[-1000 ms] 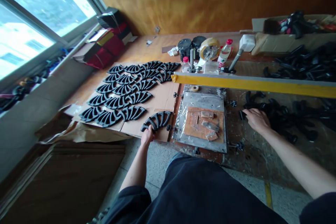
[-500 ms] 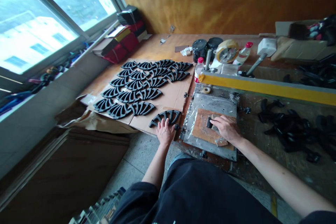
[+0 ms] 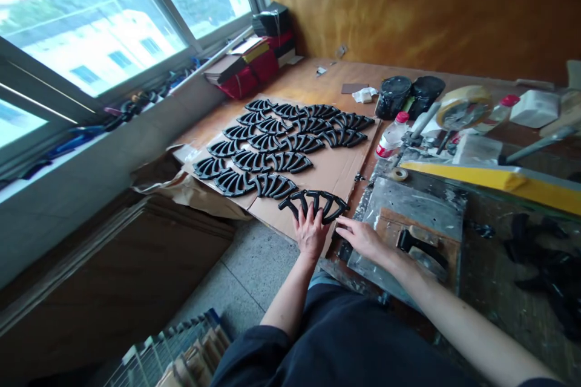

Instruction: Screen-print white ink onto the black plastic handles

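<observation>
My left hand (image 3: 310, 228) lies flat with spread fingers on a black fan-shaped plastic part (image 3: 318, 203) at the near edge of a cardboard sheet (image 3: 331, 169). My right hand (image 3: 362, 236) is open beside it, fingers stretched toward that part, over the left edge of a metal plate (image 3: 408, 193). A small black curved piece (image 3: 420, 244) rests on the brown pad of that plate. Several more black fan parts (image 3: 276, 139) lie in rows on the cardboard.
A yellow bar (image 3: 499, 180) crosses the bench on the right. Behind it stand black jars (image 3: 403, 97), a tape roll (image 3: 463, 107) and bottles (image 3: 391, 135). Loose black pieces (image 3: 544, 254) lie at the right. Red and black boxes (image 3: 258, 54) sit by the window.
My right hand left a small black piece on the plate's pad and moved left toward the fan part. My left hand stays on that part. The view swung left.
</observation>
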The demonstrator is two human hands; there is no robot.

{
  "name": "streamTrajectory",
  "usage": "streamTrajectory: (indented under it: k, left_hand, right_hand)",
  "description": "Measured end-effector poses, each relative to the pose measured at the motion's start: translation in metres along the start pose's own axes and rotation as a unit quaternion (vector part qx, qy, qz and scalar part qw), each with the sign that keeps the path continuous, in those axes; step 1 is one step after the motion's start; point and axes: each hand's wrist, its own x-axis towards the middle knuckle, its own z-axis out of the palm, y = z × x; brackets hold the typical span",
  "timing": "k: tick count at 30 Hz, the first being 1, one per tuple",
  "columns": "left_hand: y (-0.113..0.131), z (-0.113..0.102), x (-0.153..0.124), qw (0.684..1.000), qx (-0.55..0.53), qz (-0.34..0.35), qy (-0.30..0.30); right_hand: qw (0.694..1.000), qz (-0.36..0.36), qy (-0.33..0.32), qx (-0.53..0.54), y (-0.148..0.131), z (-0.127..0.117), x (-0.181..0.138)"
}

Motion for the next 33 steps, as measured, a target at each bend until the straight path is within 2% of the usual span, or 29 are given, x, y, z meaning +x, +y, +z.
streamTrajectory:
  k: [2, 5, 10, 14, 18, 21, 23, 25, 28, 31, 33]
  left_hand:
    - [-0.003, -0.006, 0.009, 1.0, -0.017, 0.012, -0.002]
    - [-0.008, -0.011, 0.026, 0.998, -0.05, 0.012, -0.041]
    - [-0.012, -0.009, 0.063, 0.995, -0.074, 0.021, -0.069]
    - [-0.002, 0.0, 0.117, 0.992, -0.097, 0.023, -0.078]
    - [0.023, 0.011, 0.183, 0.987, -0.118, 0.053, -0.099]
    - [0.041, 0.022, 0.221, 0.98, -0.121, 0.089, -0.133]
    - [0.047, 0.031, 0.237, 0.976, -0.107, 0.087, -0.168]
    - [0.048, 0.041, 0.245, 0.974, -0.092, 0.074, -0.193]
    - [0.044, 0.058, 0.247, 0.976, -0.073, 0.063, -0.196]
    - [0.041, 0.077, 0.242, 0.986, -0.024, 0.034, -0.164]
    - [0.04, 0.088, 0.238, 0.989, -0.004, 0.043, -0.138]
  right_hand:
    - [1.0, -0.01, 0.014, 0.002, -0.006, 0.006, 0.012]
    - [0.999, -0.014, 0.036, 0.007, -0.009, 0.008, 0.024]
    - [0.998, -0.018, 0.058, 0.018, -0.007, 0.009, 0.046]
    - [0.993, -0.024, 0.115, 0.007, 0.0, 0.004, 0.08]
    - [0.983, 0.0, 0.181, -0.032, 0.008, -0.015, 0.124]
    - [0.981, 0.061, 0.178, -0.043, 0.013, -0.034, 0.152]
    - [0.981, 0.101, 0.161, -0.035, 0.014, -0.045, 0.164]
    - [0.981, 0.116, 0.155, -0.026, 0.013, -0.054, 0.165]
    - [0.982, 0.088, 0.165, -0.012, 0.01, -0.06, 0.147]
    - [0.982, 0.062, 0.181, 0.006, 0.016, -0.061, 0.11]
    - [0.973, 0.066, 0.221, 0.007, 0.028, -0.062, 0.077]
